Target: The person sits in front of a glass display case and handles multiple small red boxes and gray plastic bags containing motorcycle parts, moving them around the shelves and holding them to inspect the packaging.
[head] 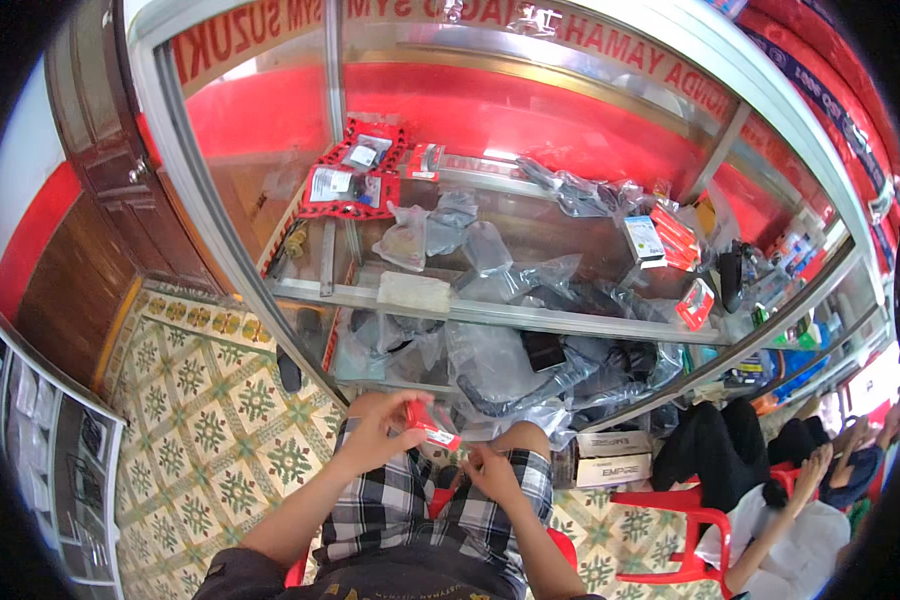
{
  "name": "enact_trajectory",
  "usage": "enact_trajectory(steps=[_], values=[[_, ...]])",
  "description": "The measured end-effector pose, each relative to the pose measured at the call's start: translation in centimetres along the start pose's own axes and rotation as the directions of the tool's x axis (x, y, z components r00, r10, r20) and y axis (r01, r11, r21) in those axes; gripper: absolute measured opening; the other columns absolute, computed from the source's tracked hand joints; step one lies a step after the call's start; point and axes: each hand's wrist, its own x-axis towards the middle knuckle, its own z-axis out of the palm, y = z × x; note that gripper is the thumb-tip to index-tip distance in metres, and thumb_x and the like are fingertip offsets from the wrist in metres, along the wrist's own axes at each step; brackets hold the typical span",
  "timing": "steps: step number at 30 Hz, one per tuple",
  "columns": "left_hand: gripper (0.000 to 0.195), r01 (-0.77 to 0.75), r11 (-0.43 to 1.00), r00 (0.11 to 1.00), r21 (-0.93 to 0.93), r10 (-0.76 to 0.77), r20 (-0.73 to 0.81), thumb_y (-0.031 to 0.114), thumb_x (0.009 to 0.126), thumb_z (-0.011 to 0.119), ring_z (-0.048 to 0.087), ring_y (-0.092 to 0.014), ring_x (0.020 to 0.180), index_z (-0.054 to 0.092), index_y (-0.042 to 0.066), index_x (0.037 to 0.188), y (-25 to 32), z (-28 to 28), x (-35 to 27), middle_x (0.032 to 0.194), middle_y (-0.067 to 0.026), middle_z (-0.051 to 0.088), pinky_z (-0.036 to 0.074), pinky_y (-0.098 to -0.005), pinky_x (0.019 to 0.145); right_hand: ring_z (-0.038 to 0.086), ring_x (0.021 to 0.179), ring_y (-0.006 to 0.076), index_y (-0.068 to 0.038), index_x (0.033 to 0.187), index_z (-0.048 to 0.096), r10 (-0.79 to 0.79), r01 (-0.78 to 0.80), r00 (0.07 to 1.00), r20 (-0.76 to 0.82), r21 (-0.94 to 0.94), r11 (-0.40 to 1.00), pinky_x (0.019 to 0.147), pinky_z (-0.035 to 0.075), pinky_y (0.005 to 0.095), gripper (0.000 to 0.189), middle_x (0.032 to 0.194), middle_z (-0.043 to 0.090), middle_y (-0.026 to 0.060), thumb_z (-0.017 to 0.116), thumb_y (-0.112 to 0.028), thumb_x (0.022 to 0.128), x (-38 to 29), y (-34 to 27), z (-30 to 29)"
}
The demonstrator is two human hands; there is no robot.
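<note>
A small red and clear packet (433, 426) bearing writing is in my left hand (381, 435), pinched between thumb and fingers above my knees. My right hand (490, 470) is just below and to the right of the packet, its fingers curled together near the packet's lower corner; whether they pinch anything is too small to tell. In front of me stands a glass display case with a metal-framed shelf (510, 313). On it lie red packets (345, 187), clear plastic bags of parts (487, 247) and a white box (645, 241).
Cardboard boxes (613, 469) stand on the tiled floor right of my knee. Farther right, a person in a white top (787, 536) is by a red plastic chair (709, 525), with another person beyond. A second glass cabinet (60, 465) is at the left, near a wooden door (120, 157).
</note>
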Motion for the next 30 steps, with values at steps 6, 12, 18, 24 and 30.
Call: enact_trajectory(steps=[6,12,18,24,30], values=[[0.053,-0.462,0.655,0.839,0.597,0.541,0.055,0.019,0.065,0.076,0.052,-0.023,0.104,0.054,0.003,0.111,12.4,-0.6,10.4,0.108,-0.0115,0.053,0.042,-0.0338,0.09,0.06,0.087,0.0359,-0.011,0.115,0.05,-0.123,0.141,0.975,0.184,-0.086,0.986,0.072,0.049,0.0452,0.038,0.106,0.056,0.0198,0.054,-0.033,0.084,-0.4,-2.2,2.0],[0.053,-0.202,0.35,0.891,0.915,0.453,0.024,0.031,0.071,0.074,0.056,-0.018,0.097,0.055,0.0,0.109,17.4,-2.4,25.3,0.102,-0.0111,0.058,0.045,-0.029,0.083,0.061,0.087,0.0354,-0.011,0.117,0.049,-0.127,0.204,0.913,0.387,-0.164,0.965,0.075,0.049,0.0441,0.038,0.099,0.058,0.0174,0.054,-0.032,0.085,-0.2,-3.9,1.3],[0.057,-0.105,0.411,0.918,0.906,0.391,-0.071,0.04,0.071,0.073,0.059,-0.015,0.086,0.055,0.002,0.109,13.5,-7.2,33.9,0.092,-0.0094,0.063,0.046,-0.0286,0.077,0.062,0.083,0.0349,-0.013,0.114,0.051,-0.06,0.11,0.937,0.344,-0.128,0.986,0.071,0.051,0.0432,0.038,0.095,0.06,0.0153,0.057,-0.032,0.082,0.2,-2.8,1.1],[0.058,-0.076,0.109,0.994,0.991,0.088,0.067,0.044,0.071,0.069,0.061,-0.028,0.09,0.05,0.008,0.113,15.6,-8.4,33.9,0.097,-0.0165,0.063,0.047,-0.0371,0.078,0.063,0.081,0.0327,-0.012,0.111,0.051,-0.09,0.141,0.954,0.286,-0.161,0.977,0.068,0.052,0.0426,0.036,0.091,0.061,0.015,0.057,-0.032,0.082,0.1,-2.1,1.8],[0.06,-0.259,0.01,0.965,0.966,0.036,0.259,0.032,0.084,0.056,0.059,-0.032,0.096,0.031,0.02,0.137,14.8,-9.5,34.7,0.104,-0.0164,0.061,0.045,-0.0404,0.084,0.064,0.08,0.0307,-0.01,0.109,0.051,-0.145,0.175,0.957,0.252,-0.102,0.979,0.066,0.052,0.0416,0.035,0.093,0.062,0.0142,0.057,-0.032,0.083,0.1,-2.5,1.8]])
